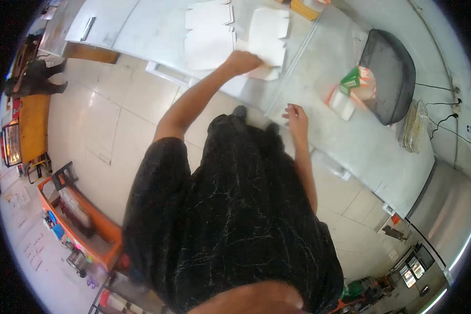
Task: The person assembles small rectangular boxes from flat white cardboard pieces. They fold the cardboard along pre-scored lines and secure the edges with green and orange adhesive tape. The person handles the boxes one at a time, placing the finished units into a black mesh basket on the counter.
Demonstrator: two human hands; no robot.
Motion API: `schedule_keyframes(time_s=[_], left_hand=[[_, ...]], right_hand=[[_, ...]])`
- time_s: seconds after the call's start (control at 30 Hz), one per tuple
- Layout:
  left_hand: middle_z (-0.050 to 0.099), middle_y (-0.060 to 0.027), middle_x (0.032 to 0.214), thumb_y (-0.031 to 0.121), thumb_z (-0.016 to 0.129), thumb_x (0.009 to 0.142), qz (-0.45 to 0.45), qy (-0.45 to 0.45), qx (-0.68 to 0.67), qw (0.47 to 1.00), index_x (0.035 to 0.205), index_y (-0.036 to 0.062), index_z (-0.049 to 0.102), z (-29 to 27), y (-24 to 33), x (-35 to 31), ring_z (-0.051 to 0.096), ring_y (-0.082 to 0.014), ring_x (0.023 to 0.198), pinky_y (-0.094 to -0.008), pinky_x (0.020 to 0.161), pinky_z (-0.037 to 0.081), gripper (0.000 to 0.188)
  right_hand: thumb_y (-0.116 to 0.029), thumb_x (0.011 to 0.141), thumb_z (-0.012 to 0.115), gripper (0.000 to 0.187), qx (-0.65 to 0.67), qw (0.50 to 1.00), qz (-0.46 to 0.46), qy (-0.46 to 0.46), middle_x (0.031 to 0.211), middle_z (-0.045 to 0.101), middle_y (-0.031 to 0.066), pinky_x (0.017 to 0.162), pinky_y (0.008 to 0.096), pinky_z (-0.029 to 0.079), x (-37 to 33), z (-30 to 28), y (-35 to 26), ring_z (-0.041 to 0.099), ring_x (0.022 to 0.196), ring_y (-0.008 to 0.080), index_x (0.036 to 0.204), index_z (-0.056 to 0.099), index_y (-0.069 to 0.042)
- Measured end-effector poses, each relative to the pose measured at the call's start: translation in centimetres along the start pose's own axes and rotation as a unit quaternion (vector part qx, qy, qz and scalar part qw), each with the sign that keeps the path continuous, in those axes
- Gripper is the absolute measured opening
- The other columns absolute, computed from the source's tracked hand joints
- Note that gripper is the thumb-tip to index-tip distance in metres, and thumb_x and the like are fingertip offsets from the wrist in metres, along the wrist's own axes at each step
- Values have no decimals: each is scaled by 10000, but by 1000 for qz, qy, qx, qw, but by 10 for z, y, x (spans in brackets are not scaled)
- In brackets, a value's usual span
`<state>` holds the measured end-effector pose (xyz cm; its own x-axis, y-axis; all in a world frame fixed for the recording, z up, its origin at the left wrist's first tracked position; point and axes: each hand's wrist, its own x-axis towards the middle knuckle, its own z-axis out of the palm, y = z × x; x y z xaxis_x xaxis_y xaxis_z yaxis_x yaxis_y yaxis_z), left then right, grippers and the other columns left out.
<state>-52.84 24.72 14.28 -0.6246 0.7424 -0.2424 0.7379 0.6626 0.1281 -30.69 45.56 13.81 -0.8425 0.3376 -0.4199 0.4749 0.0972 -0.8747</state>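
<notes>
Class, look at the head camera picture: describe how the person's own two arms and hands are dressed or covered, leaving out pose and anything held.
Both forearms are bare, and the left hand and right hand wear no gloves. No watch, ring or band can be made out. The only clothing at the arms is a black short-sleeved shirt with thin pale crackle-like lines; its left sleeve ends above the elbow.

left arm outstretched, hand (242, 62) palm-down | right hand (296, 118) resting flat, fingers loosely spread
</notes>
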Motion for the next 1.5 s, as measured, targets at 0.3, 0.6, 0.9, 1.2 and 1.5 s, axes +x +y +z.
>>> schedule_keyframes(time_s=[0.3,0.6,0.9,1.2,1.5], left_hand=[[720,-88,1039,378,646,854,-79,15,-318,945,1094,196,730,28,-3,-7,691,-277,921,-394,838,537,312],[714,-81,1095,378,686,832,50,-87,-372,923,1097,124,728,35,-32,25,659,-221,1018,-347,892,506,369],[691,-13,963,197,643,843,-25,341,-183,922,953,162,719,17,6,-22,654,-236,893,-421,752,517,138],[685,44,962,130,675,737,19,456,-134,880,997,177,694,27,32,-66,650,-157,861,-313,678,519,264],[676,26,920,101,679,740,-38,481,-166,860,940,142,686,15,33,-65,632,-185,809,-341,642,489,204]], right_hand=[[-323,966,542,411,222,961,119,-116,1124,627,142,749,344,499,46,35,-40,645,953,240,1234,532,-12],[-377,967,548,443,254,937,177,-160,1084,611,127,737,366,484,50,45,-15,630,915,245,1231,522,-22],[-399,998,490,485,286,942,144,-98,1097,624,156,755,374,493,62,55,-15,645,947,268,1229,504,28],[-451,1015,445,499,406,897,22,-170,1127,603,145,768,404,516,86,91,-50,625,946,261,1228,478,-1],[-299,997,550,395,356,925,-46,-123,1073,615,116,775,352,546,74,87,-33,632,966,208,1190,513,43]])
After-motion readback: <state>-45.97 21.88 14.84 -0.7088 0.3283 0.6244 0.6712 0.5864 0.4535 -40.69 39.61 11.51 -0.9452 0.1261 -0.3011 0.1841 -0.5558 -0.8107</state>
